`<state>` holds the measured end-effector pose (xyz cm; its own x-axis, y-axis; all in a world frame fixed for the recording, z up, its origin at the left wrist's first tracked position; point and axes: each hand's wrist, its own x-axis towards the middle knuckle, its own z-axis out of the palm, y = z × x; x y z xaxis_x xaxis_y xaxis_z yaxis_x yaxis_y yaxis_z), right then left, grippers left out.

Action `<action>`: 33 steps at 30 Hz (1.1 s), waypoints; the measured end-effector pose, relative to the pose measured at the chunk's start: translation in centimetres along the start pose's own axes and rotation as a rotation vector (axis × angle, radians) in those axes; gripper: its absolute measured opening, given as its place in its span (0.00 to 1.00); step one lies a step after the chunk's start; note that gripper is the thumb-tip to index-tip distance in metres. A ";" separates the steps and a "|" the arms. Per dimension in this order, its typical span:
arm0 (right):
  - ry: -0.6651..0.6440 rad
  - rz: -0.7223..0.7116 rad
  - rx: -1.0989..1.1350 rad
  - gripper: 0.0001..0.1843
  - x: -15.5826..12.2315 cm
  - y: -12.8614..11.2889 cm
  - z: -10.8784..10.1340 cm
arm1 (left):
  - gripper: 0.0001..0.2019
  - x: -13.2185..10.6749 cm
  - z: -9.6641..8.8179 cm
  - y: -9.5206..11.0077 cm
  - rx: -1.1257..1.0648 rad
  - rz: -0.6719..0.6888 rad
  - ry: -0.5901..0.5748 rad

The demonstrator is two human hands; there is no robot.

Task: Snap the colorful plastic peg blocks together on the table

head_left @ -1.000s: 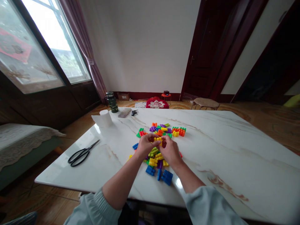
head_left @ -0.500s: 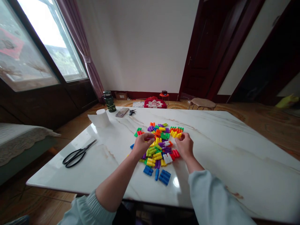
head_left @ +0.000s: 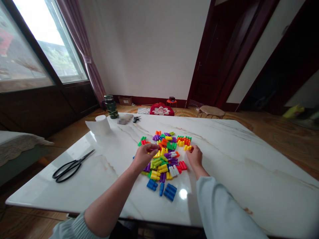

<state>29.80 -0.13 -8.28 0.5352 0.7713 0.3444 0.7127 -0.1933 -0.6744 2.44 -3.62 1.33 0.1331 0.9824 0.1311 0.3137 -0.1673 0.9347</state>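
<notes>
Blocks (head_left: 163, 168) of many colors lie in a messy heap on the tabletop (head_left: 236, 159). At the heap's right side, my right hand (head_left: 195, 156) seems to pinch a yellow block (head_left: 187, 148), near the orange and green row (head_left: 183, 140). My left hand (head_left: 144, 156) is over the heap's left side, fingers bent; from far away I cannot tell if they hold anything. I think the yellow block could slip if only its end is pinched. My left wrist could bump loose pieces if it dips, since they sit so close. The blue blocks (head_left: 170, 192) are nearest the front edge, with bare space between. The right side has the most room; on the left, black scissors (head_left: 79, 162) take up some.
</notes>
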 end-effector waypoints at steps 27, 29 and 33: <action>0.060 0.052 0.265 0.19 -1.0 -2.4 -1.0 | 0.10 0.2 -1.4 -0.2 0.269 0.002 0.060; 0.029 -0.018 0.313 0.17 -1.7 -4.0 -1.4 | 0.10 0.3 -1.8 -0.6 0.349 0.013 0.062; -0.054 -0.186 0.392 0.12 -3.2 -7.2 -2.2 | 0.12 0.6 -2.6 -1.6 0.558 0.020 0.023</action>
<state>23.99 -2.56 -3.05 0.3817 0.8041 0.4557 0.5628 0.1889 -0.8047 -0.41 -2.53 0.80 0.1250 0.9791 0.1602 0.7623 -0.1981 0.6161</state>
